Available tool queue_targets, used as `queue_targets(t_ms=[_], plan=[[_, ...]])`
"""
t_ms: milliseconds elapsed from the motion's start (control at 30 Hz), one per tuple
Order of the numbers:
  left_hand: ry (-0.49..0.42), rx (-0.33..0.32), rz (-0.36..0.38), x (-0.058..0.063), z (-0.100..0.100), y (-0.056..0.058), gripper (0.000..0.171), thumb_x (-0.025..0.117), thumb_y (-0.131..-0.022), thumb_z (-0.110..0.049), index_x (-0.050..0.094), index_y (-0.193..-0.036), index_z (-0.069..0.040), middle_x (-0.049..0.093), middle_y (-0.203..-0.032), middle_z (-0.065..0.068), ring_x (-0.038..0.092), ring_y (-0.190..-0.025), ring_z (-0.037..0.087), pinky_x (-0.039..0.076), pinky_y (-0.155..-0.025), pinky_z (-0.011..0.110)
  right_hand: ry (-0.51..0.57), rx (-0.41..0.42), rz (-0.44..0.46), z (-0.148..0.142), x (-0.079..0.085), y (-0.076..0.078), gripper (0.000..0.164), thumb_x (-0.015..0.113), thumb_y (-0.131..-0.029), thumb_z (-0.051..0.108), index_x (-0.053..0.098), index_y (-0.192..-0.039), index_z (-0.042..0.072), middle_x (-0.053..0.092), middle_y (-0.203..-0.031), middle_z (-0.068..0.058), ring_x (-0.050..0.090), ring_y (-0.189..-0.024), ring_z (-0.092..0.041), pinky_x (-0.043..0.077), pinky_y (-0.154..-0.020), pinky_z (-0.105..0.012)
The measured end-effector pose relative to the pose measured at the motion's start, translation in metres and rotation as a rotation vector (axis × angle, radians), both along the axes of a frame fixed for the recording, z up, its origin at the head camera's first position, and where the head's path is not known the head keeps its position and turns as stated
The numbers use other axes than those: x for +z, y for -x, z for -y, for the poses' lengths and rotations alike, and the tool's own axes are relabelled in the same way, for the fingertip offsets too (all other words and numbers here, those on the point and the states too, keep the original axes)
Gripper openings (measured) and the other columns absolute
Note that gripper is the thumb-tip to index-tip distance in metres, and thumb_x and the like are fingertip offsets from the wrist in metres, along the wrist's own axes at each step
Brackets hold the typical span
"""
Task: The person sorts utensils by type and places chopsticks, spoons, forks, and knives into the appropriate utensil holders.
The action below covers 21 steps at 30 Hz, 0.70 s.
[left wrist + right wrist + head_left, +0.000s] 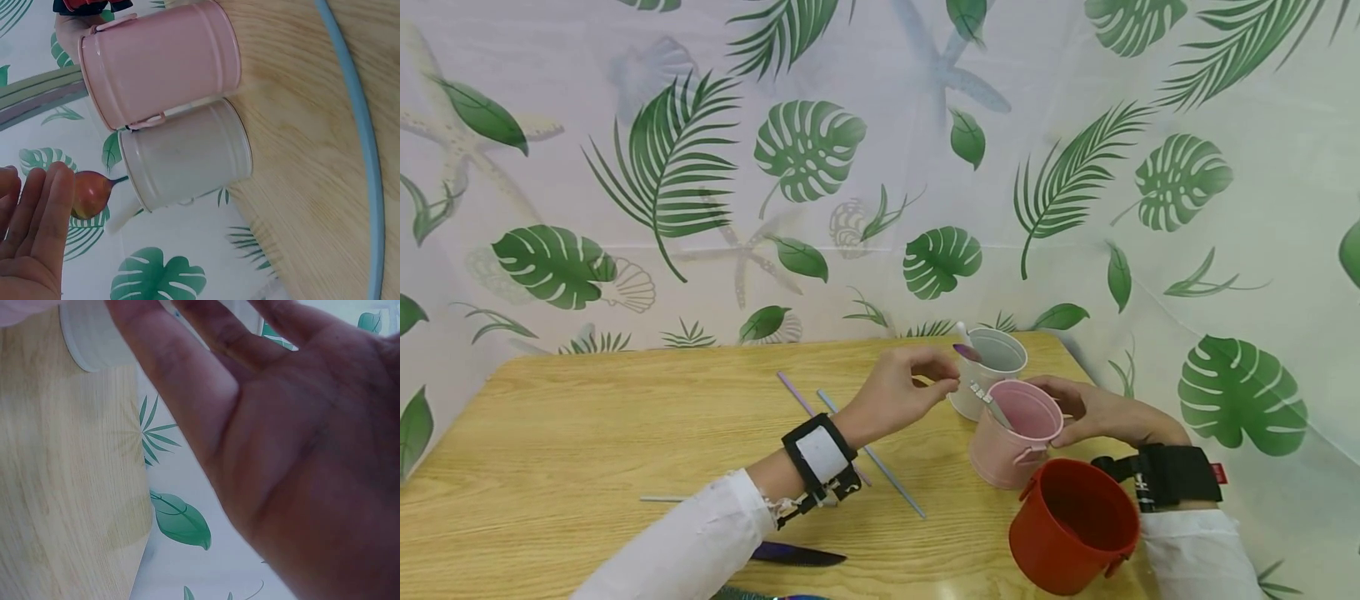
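My left hand (904, 385) reaches over to the white bucket (967, 398), its fingertips beside an iridescent purple spoon (967, 353) whose bowl sticks up past the rim. In the left wrist view the fingers look straight, overlapping the spoon's bowl (91, 195). A white stick (962, 332) also stands in that bucket. My right hand (1108, 414) grips the pink bucket (1009, 454) at its right side, fingers behind the rim and thumb at the front. Flat strips (44, 97) poke out of the pink bucket. Right of it, the red bucket (1052, 533) stands near my right wrist.
On the wooden table (625, 425) a purple straw (795, 393) and a blue straw (891, 477) lie across each other by my left wrist. A pale stick (661, 498) and a dark purple knife (801, 555) lie nearer. A leaf-patterned sheet (865, 317) hangs behind the table.
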<state>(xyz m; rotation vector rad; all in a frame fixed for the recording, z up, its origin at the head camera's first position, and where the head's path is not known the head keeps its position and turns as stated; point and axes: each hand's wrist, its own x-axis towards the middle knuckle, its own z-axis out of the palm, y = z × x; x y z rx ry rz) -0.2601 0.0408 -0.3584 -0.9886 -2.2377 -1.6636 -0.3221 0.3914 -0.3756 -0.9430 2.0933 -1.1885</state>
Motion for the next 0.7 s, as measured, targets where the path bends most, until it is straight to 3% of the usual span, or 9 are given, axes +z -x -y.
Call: queue_targets(t_ms=[300, 700], plan=[[0.108, 0.006, 0.007, -0.006, 0.029, 0.006, 0.008, 0.068, -0.097, 0.001, 0.075, -0.1, -0.003, 0.073, -0.103, 0.01, 0.071, -0.099, 0.02, 0.058, -0.087, 0.024, -0.001, -0.008, -0.003, 0.0, -0.001, 0.0, 0.078, 0.075, -0.089, 0.008, 0.035, -0.156, 0.005, 0.045, -0.153, -0.022, 0.054, -0.133, -0.016, 0.051, -0.105, -0.033], [0.339, 0.045, -0.042, -0.013, 0.073, 0.012, 0.01, 0.069, -0.099, -0.003, 0.077, -0.102, -0.007, 0.075, -0.103, 0.008, 0.071, -0.094, 0.016, 0.059, -0.082, 0.025, 0.009, 0.001, -0.003, -0.002, -0.003, 0.002, 0.078, 0.075, -0.089, 0.008, 0.035, -0.156, 0.005, 0.045, -0.153, -0.022, 0.054, -0.133, -0.017, 0.051, -0.105, -0.033]])
